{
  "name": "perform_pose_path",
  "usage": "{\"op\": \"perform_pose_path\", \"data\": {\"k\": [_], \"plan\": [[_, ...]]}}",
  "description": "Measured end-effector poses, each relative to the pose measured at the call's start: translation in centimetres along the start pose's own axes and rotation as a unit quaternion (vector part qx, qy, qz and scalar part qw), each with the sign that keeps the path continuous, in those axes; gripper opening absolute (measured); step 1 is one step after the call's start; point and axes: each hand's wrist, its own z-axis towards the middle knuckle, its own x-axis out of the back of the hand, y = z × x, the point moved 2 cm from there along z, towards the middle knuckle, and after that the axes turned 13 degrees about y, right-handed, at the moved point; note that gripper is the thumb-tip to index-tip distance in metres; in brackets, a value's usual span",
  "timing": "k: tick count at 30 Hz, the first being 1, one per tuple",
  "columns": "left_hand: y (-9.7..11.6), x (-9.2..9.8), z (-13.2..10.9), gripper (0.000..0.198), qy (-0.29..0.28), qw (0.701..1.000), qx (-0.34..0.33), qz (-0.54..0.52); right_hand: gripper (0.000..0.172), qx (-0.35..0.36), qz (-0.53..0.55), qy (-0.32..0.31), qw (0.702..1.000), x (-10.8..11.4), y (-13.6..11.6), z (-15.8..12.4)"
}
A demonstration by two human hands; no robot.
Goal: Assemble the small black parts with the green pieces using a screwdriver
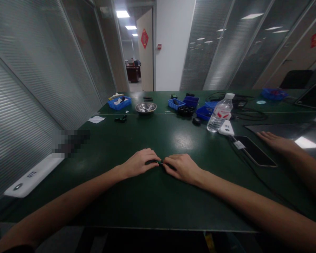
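My left hand (139,163) and my right hand (181,167) rest on the dark green table (158,200), knuckles up, fingertips meeting in the middle. Both are closed in a pinch on one small dark part (160,162) with a green glint, held between them just above the tabletop. Most of the part is hidden by the fingers, so I cannot make out its shape.
Another person's hand (275,141) lies flat at the right beside a dark phone (254,150). A water bottle (220,113), a metal bowl (145,107), several blue bins (119,102) and small black parts (120,119) stand farther back. A white device (33,175) lies at the left edge.
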Motion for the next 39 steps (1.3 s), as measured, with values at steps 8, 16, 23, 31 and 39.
{"op": "perform_pose_path", "data": {"k": [8,16,23,31,39], "plan": [[-0.1,0.0,0.0,0.024,-0.010,1.000,0.006,-0.009,0.027,-0.002,0.011,0.006,1.000,-0.1,0.0,0.0],[0.4,0.5,0.1,0.026,-0.019,0.999,0.026,-0.020,0.026,-0.019,0.000,0.013,1.000,0.1,0.0,0.0],[0.3,0.4,0.1,0.032,-0.021,0.999,0.044,-0.025,0.026,-0.057,0.000,0.020,0.998,0.2,0.1,-0.1],[-0.1,0.2,0.0,0.043,-0.023,0.998,0.062,-0.008,0.025,-0.118,-0.036,0.046,0.991,0.1,1.3,-0.4],[0.5,0.7,0.0,0.033,-0.016,0.998,0.055,0.001,0.023,-0.111,-0.066,0.092,0.987,-0.1,1.7,-0.4]]}}
